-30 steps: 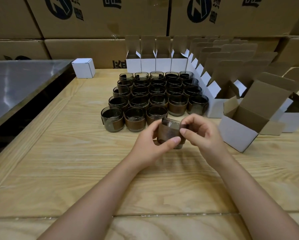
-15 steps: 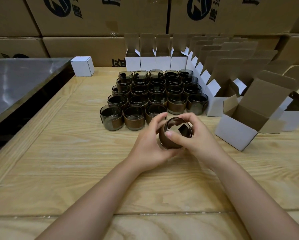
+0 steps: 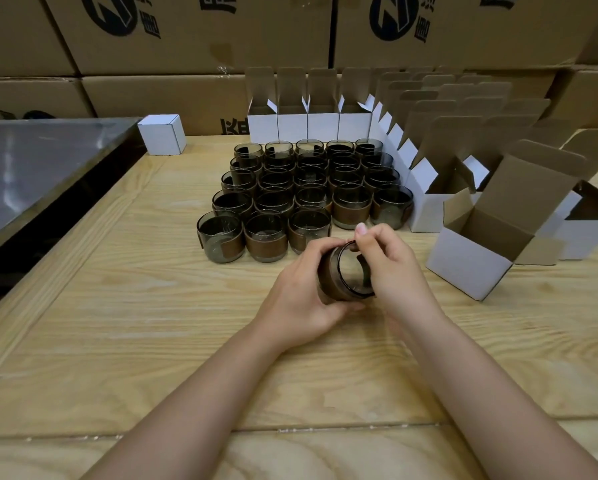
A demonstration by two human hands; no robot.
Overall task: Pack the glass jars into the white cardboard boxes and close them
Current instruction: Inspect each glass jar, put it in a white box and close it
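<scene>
Left hand [image 3: 302, 292] wraps the glass jar [image 3: 346, 276], right hand [image 3: 392, 271] pinches its rim; feed it squarely into the white box [image 3: 467, 263] beside it.

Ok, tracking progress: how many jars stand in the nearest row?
3: left jar, middle jar, right jar, side by side. A fourth, the held jar, is gripped by left hand and right hand.

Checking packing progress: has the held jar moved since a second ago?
Yes. The jar tipped from upright, mouth now toward the open box.
</scene>
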